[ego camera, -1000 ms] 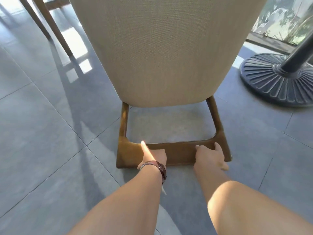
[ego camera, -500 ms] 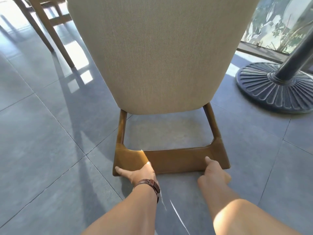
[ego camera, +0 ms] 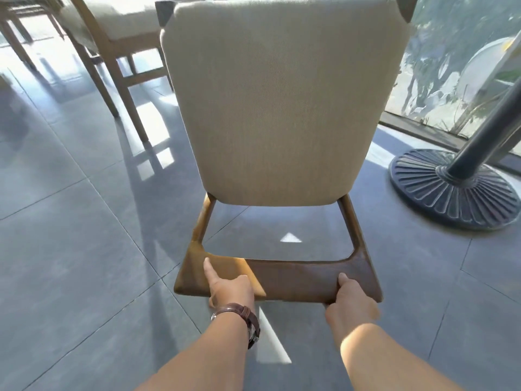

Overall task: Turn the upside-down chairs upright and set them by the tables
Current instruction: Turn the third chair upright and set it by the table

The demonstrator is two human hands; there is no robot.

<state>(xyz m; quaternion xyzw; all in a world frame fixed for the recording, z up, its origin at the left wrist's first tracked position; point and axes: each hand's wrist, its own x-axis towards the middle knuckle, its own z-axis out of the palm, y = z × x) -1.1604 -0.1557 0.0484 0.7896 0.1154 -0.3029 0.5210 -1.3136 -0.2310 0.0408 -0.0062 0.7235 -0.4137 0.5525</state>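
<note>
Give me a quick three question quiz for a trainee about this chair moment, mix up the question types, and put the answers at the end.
1. True or false: both hands grip the wooden rail of the beige chair.
2. Multiple choice: which wrist wears the brown-strapped watch? A) left B) right C) neither
3. Short answer: what dark object stands on the floor to the right of the chair?

Key:
1. True. The left hand and right hand each hold the rail's lower edge, thumbs on its face.
2. A.
3. The round ribbed table base with its dark pole.
</note>
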